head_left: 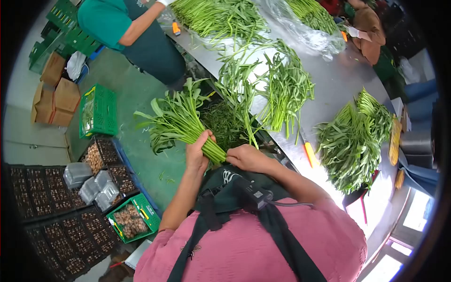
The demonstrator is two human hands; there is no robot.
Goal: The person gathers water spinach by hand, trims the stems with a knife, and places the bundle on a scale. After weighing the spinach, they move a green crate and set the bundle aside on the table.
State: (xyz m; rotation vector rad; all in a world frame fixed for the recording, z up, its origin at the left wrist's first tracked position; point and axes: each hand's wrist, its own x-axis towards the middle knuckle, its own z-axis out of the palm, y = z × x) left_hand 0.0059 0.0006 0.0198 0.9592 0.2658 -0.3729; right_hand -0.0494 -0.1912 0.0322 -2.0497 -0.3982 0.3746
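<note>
A bunch of leafy green stems point(185, 120) is in my left hand point(200, 149), whose fingers wrap round the stalks, leaves pointing up and left. My right hand point(244, 157) is closed at the cut ends of the stalks; what its fingers pinch, if anything, is hidden. Loose greens point(286, 89) lie on the metal table point(324, 75) in front of me, some hanging over its edge. A knife with an orange and yellow handle point(310, 154) rests on the table to the right, beside a pile of bunched greens point(352, 141).
A co-worker in a green shirt point(105, 23) stands at the upper left; another person point(369, 30) is across the table. Green crates point(97, 111), black trays point(42, 190) and cardboard boxes point(63, 101) stand at the left. Cut greens point(221, 122) lie below the table edge.
</note>
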